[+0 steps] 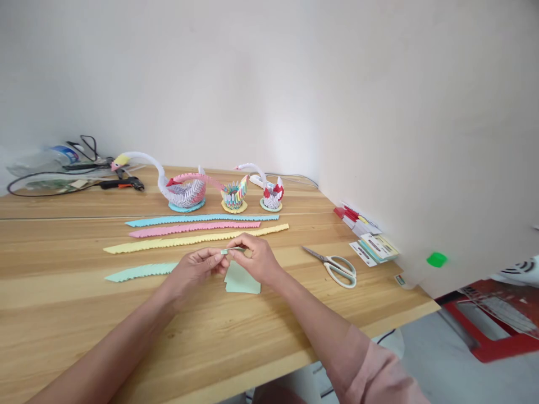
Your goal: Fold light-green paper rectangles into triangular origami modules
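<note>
A smooth white wall [202, 84] backs a wooden table [236, 336] with streaky, pale brown grain. At far left lie a crumpled-looking clear plastic bottle [33, 163] and a black-handled tool [112, 184]. Four pleated paper strips with serrated edges run across the middle, from near to far: a short mint strip [141, 271], a yellow strip [193, 240], a pink strip [193, 229] and a blue strip [202, 219]. Beyond them stands a large folded-paper swan [177, 194], its white neck curved, on a scalloped blue base.

The left hand [200, 266] pinches a small, narrow mint paper slip [224, 252] between thumb and forefinger, other fingers curled. The slip is raised between both hands, near flat mint paper sheets [243, 280] on the wood; a pink-necked paper swan [231, 196] stands farther back. The right hand [256, 259] pinches the slip's other end with thumb and forefinger.

Farther right come a small red-and-white paper swan [272, 197], pale-handled scissors [337, 269] with parted metal blades, and flat, glossy card packs [374, 249] by the side wall.
</note>
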Demonstrator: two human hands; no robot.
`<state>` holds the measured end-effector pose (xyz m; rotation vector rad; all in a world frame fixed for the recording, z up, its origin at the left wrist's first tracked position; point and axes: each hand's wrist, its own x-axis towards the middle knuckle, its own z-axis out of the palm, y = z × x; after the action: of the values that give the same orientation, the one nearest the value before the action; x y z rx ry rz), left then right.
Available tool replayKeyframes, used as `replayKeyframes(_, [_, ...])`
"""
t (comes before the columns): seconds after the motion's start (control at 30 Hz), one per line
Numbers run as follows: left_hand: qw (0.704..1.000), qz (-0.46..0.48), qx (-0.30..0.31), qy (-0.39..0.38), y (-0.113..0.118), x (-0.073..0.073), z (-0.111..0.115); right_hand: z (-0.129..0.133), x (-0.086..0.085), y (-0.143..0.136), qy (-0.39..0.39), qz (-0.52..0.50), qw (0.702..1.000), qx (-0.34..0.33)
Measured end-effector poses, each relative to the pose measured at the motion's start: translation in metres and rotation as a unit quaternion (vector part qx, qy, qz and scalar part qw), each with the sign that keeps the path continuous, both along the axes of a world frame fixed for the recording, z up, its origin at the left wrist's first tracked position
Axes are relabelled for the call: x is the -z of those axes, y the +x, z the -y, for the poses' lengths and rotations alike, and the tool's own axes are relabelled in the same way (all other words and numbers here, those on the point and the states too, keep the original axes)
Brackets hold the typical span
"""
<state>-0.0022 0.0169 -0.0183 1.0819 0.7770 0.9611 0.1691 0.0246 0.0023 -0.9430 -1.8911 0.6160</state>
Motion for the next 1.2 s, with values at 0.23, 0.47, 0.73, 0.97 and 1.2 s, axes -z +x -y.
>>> replayKeyframes(0.23, [0.999,-0.033,-0.022,0.018,-0.0038,0.0021,0.0004,0.0001,0.0001,-0.0003,-0.003,-0.002,1.000,-0.004])
replayKeyframes(0.47, [0.997,-0.057,-0.036,0.032,-0.0038,0.0041,-0.0006,0.0010,-0.0013,-0.0005,-0.006,-0.002,1.000,-0.001])
replayKeyframes(0.73, [0.996,-0.069,-0.028,0.046,-0.0045,0.0054,-0.0007,0.0005,-0.0003,0.0009,-0.010,-0.002,1.000,-0.010])
replayKeyframes(0.97, [0.993,-0.095,-0.029,0.063,-0.0027,0.0019,0.0013,-0.0003,-0.0005,0.0014,-0.014,0.006,1.000,-0.008])
replayKeyframes(1.2, [0.986,-0.137,-0.051,0.079,-0.0010,-0.0023,0.0030,0.0001,0.0001,0.0016,0.019,0.051,0.998,-0.021])
